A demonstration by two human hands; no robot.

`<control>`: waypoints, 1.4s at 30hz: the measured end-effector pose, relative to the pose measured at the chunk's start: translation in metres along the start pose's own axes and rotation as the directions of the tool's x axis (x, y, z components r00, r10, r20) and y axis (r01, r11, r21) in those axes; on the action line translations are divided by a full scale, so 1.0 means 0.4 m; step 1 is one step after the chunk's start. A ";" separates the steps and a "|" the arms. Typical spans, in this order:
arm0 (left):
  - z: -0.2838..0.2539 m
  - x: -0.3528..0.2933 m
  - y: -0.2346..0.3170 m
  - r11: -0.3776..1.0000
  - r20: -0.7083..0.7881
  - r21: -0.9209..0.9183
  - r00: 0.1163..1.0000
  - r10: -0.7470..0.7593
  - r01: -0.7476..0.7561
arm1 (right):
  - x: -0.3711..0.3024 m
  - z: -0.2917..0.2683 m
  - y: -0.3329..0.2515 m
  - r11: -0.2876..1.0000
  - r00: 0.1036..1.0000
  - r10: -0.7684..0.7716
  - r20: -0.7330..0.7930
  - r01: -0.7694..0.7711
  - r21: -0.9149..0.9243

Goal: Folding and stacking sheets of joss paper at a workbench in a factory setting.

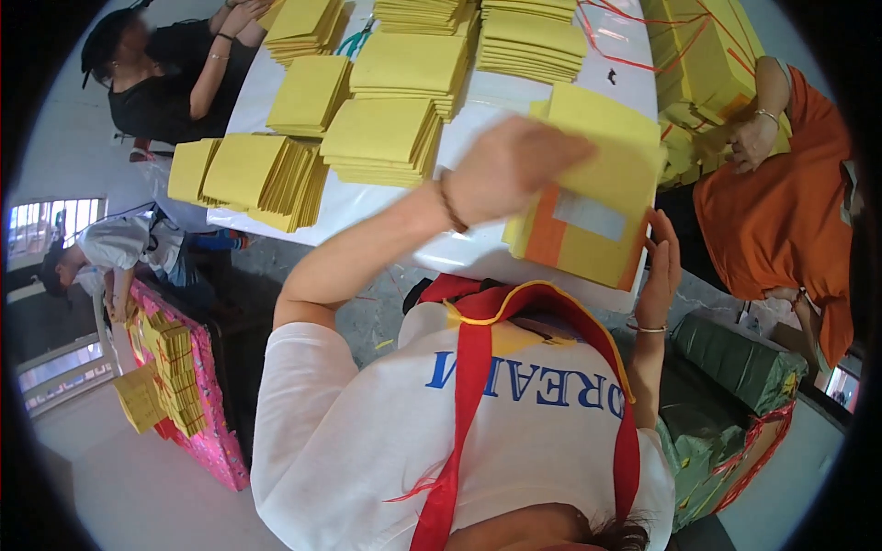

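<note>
A stack of yellow paper sheets (620, 174) lies at the table's near right corner. An orange strip and a pale rectangular patch (593, 215) show on its near part. Smeared by motion, my left hand (519, 165) is over the stack's left side; its fingers are too blurred to read. My right hand (663, 262) rests against the right edge of the stack, fingers extended and apart from a grip. A dark bracelet circles my left wrist, and a light bangle circles my right.
Several yellow paper stacks (381, 138) cover the white table (496, 92). Green-handled scissors (356, 39) and red string (634, 66) lie among them. Co-workers stand left and right. Tied yellow bundles (707, 55) rise at far right; green wrapped bales (735, 367) sit beside me.
</note>
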State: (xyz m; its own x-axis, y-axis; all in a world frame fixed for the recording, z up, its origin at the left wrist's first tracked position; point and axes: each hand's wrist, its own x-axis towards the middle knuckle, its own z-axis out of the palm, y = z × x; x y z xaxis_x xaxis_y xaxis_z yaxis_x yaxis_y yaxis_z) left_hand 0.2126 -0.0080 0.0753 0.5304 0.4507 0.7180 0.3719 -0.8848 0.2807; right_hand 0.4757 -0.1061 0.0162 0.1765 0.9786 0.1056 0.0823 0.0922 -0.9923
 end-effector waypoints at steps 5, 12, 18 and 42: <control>-0.262 -0.151 -0.158 0.915 0.102 0.180 0.918 -0.384 0.362 | -0.005 -0.014 0.015 0.991 0.999 0.018 0.043 -0.012 -0.136; -0.268 -0.391 -0.287 0.805 0.355 0.564 0.826 -0.438 0.184 | 0.007 -0.011 0.027 0.995 0.997 0.057 0.049 -0.053 -0.082; -0.269 -0.440 -0.317 0.776 0.499 0.597 0.663 -0.558 0.204 | 0.014 0.000 -0.013 0.655 0.950 -0.204 0.237 0.313 -0.688; -0.243 -0.454 -0.285 0.826 0.371 0.515 0.809 -0.455 0.228 | 0.063 0.149 -0.063 0.173 0.740 -0.293 0.605 0.663 -0.728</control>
State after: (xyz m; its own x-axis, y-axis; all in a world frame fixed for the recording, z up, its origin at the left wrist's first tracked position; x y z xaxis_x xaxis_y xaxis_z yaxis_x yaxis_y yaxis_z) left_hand -0.0001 -0.0006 -0.0250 0.5426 0.8114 0.2173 0.8209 -0.5670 0.0676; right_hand 0.4196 -0.0730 0.0399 -0.4869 0.8087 0.3301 0.8455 0.5313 -0.0544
